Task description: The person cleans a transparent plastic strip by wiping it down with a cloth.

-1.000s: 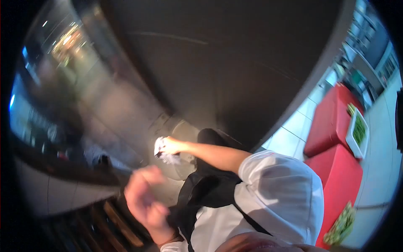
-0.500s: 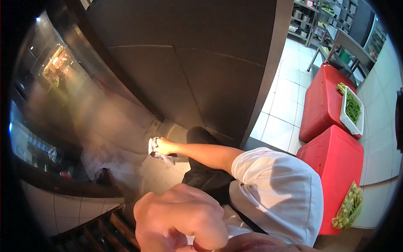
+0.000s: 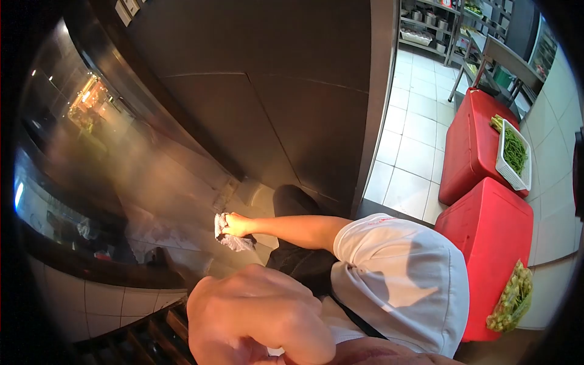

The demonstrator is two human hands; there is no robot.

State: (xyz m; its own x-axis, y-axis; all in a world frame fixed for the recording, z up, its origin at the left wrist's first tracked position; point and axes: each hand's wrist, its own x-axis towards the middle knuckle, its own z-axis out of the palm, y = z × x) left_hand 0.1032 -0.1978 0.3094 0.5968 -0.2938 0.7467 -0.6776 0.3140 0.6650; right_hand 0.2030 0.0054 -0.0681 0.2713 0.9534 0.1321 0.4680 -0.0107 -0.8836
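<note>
My right hand (image 3: 238, 225), at the end of an outstretched arm in a white sleeve, grips a crumpled pale cloth (image 3: 234, 242). The cloth is low down, beside the lower part of a smeared glass pane (image 3: 164, 176); whether it touches the glass I cannot tell. Close to the camera, my left hand (image 3: 261, 313) is closed with its fingers curled under. Its fingertips are mostly hidden, and I cannot make out what it may hold. Dark trousers (image 3: 301, 258) show behind the right forearm.
A dark panel (image 3: 267, 109) stands ahead. To the right are two red bins (image 3: 486, 243), bearing a white basket (image 3: 522, 177) of green beans and a bag of greenish produce (image 3: 511, 298). Metal shelves (image 3: 429, 27) stand beyond a tiled floor (image 3: 413, 128). Dark slats (image 3: 143, 334) lie at lower left.
The view has shifted slightly, so the panel's edge sits further left and the red bins further right. The cloth hangs a little fuller below my right hand. My left hand stays closed.
</note>
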